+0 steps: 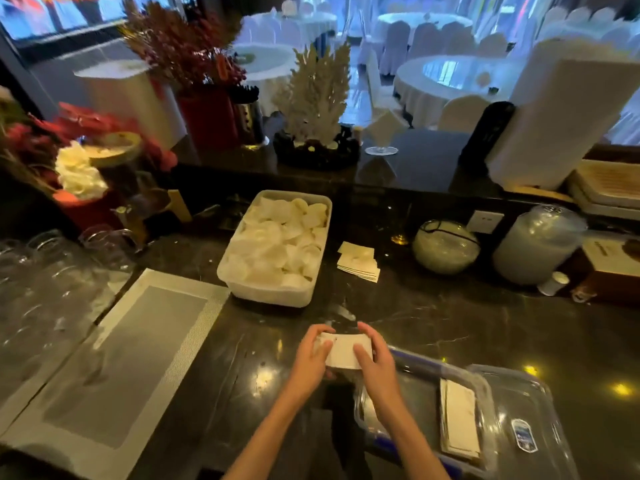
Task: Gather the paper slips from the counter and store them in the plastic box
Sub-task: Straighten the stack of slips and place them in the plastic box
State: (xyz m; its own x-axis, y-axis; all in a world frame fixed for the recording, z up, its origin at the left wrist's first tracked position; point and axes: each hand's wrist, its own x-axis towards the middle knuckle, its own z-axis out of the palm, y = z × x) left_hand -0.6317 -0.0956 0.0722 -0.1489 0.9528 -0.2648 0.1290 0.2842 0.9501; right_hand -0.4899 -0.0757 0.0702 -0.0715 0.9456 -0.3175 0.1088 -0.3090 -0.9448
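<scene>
Both hands hold one white stack of paper slips (343, 351) just above the dark counter, near its front edge. My left hand (313, 355) grips the stack's left end and my right hand (372, 362) its right end. A clear plastic box (483, 410) with blue clips lies low on the right, just right of my right forearm, and a pile of slips (459, 417) rests inside it. Its clear lid (533, 414) lies beside it on the right. Another fanned pile of slips (358, 261) lies on the counter farther back.
A white tub (266, 292) full of pale round wafers stands behind my hands. A grey mat (114, 362) and several glasses (41, 289) fill the left. A round jar (446, 245), a big lidded container (536, 244) and a small white bottle (554, 284) stand back right.
</scene>
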